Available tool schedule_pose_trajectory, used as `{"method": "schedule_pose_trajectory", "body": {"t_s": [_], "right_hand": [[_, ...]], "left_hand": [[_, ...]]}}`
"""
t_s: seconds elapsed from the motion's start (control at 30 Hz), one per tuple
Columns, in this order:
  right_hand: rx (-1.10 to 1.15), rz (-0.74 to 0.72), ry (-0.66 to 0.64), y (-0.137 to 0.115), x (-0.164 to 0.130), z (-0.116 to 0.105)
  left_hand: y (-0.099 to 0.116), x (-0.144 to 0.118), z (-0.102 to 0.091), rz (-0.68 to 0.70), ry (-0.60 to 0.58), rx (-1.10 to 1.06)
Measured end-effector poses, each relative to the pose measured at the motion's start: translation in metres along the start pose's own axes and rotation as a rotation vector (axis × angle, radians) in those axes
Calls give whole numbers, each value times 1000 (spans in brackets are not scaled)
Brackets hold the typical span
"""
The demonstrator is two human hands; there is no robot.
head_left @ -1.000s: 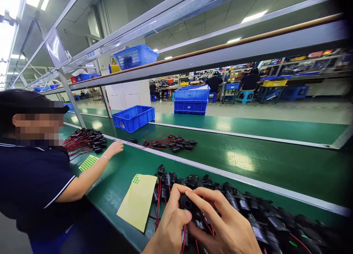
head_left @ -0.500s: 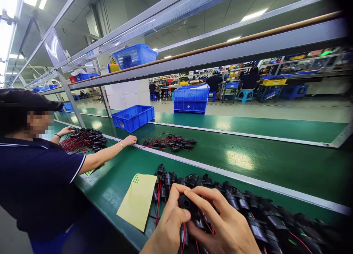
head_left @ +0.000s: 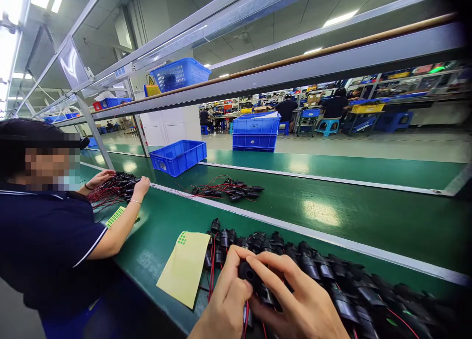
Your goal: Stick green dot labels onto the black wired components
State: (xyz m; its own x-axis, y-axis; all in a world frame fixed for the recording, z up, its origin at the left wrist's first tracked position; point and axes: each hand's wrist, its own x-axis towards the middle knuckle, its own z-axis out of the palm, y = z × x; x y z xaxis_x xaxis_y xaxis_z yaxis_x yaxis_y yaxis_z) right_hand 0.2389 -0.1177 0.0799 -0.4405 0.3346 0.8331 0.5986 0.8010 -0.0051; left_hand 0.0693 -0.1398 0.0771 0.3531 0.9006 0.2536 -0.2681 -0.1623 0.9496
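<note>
A small black cylindrical part with a round hole in its end is held between my two hands, just above the bench. My left hand grips it from the left with thumb and forefinger. On the other side, the closed fingers of my right hand press against it, hiding much of its body. Many similar black parts with red and black wires lie in rows behind and to the right of my hands. Left of them is a yellow sheet bearing several green dot stickers.
A co-worker at the left handles a heap of wired black parts, beside another dotted sheet. A smaller heap lies beyond the white strip. Past it stands a blue crate; a metal shelf frame spans overhead.
The co-worker's outstretched hand has drawn back left from near the smaller heap to their own heap. My hands keep hold of the black part with barely any movement.
</note>
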Motion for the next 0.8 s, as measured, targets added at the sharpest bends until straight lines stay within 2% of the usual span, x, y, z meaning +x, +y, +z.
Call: {"method": "schedule_pose_trajectory", "body": {"t_s": [0.13,0.2,0.3,0.5,0.67,0.8], "right_hand": [[-71,-59,-4,0,0,3],[-87,-48,17,-1,2,3],[-51,8,36,-2,7,1],[164,155,-2,-1,16,-10],[380,290,-55,-2,21,-23],[472,409,-118,1,25,-36]], "left_hand": [[-9,-1,1,-30,132,-12],[-11,-1,1,-28,147,-38],[-10,1,1,-22,109,-79],[-13,6,-5,77,21,-123],[-19,2,-11,-11,-78,-32],[-20,-11,-16,-44,-155,77]]}}
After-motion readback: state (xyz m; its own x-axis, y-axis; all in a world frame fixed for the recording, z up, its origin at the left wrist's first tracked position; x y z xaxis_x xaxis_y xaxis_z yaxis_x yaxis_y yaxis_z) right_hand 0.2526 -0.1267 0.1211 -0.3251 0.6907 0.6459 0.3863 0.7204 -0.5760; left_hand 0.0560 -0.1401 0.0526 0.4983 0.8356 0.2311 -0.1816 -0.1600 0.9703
